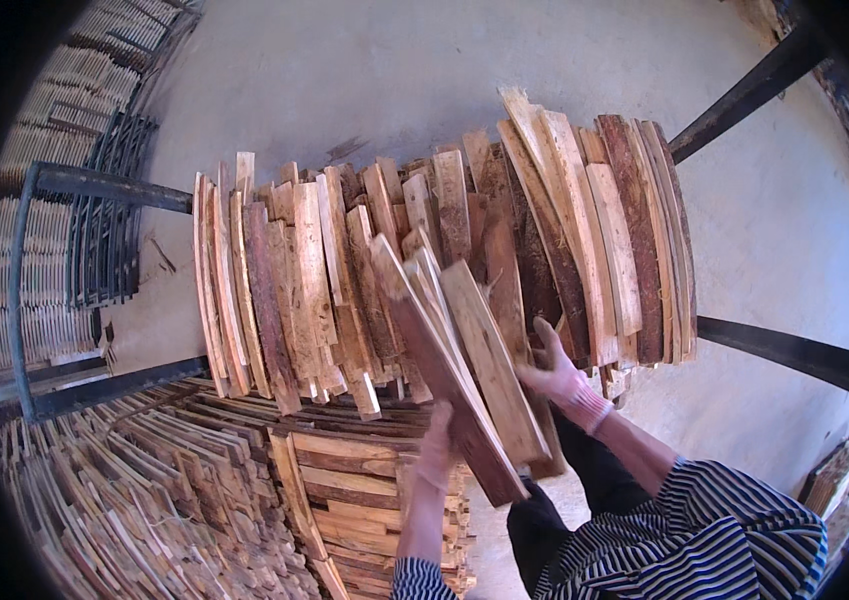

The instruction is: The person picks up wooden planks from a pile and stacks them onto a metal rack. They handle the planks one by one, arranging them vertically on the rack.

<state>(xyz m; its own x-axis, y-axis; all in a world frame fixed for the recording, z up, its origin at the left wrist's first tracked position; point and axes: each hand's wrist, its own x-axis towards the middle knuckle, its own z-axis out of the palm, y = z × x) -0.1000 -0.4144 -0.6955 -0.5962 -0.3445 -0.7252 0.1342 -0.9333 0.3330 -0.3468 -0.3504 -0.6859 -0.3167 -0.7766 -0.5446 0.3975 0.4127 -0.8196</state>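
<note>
Several rough wooden boards [497,365] are held together at a slant in front of me, their far ends over a broad stack of boards [314,270]. My left hand [434,445], in a pale glove and slightly blurred, grips their left side near the lower end. On the right side my right hand [559,375], also gloved, supports the bundle with its fingers against the edge and its thumb raised apart. The undersides of the boards and some of my fingertips are hidden.
Dark metal bars [794,360] extend from both sides of the stack. More piled boards [144,480] lie at the lower left, beside a neat stack of planks [359,490]. Racked slats [34,270] line the far left. Concrete floor [394,70] stretches behind.
</note>
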